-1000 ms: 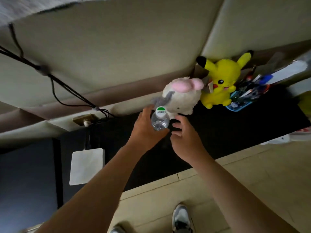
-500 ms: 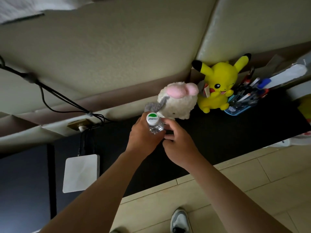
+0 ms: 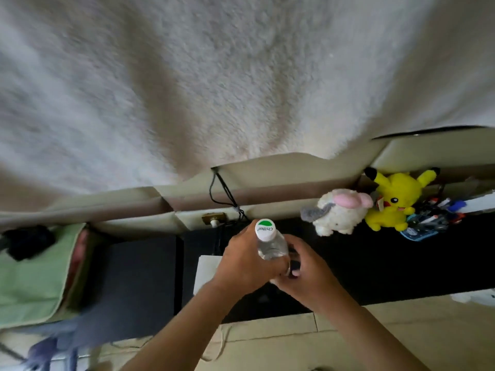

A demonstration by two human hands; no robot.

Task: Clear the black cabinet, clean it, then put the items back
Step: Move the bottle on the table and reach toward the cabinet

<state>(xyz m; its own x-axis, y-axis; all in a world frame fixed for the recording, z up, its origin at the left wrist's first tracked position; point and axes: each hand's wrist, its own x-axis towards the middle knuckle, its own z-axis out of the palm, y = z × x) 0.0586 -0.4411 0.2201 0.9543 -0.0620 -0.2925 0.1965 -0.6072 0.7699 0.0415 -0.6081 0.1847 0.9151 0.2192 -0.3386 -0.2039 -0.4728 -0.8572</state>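
Since a moment ago the water bottle [image 3: 272, 246] has come away from the white plush toy [image 3: 337, 215] toward the left, and now it is lifted over the left part of the black cabinet [image 3: 388, 263], nearly upright, its white and green cap turned up to me. The fingers of my left hand [image 3: 246, 266] are wrapped round its clear body from the left. Those of my right hand [image 3: 308, 274] are curled against its lower part from the right, so both hands are grasping it and only the neck and cap stand free above them. I think I hold it so because it must be carried off before the top can be cleaned. The white plush toy touches the yellow plush toy [image 3: 393, 204], and just beside that is a blue pen holder [image 3: 428, 223]. All three are on the cabinet, apart from the bottle, so the clearing seems hardly begun. A white flat box [image 3: 206, 269] shows partly behind my left hand. A fluffy white blanket [image 3: 214, 76] fills the upper view, and a green cloth [image 3: 32, 277] lies far left.
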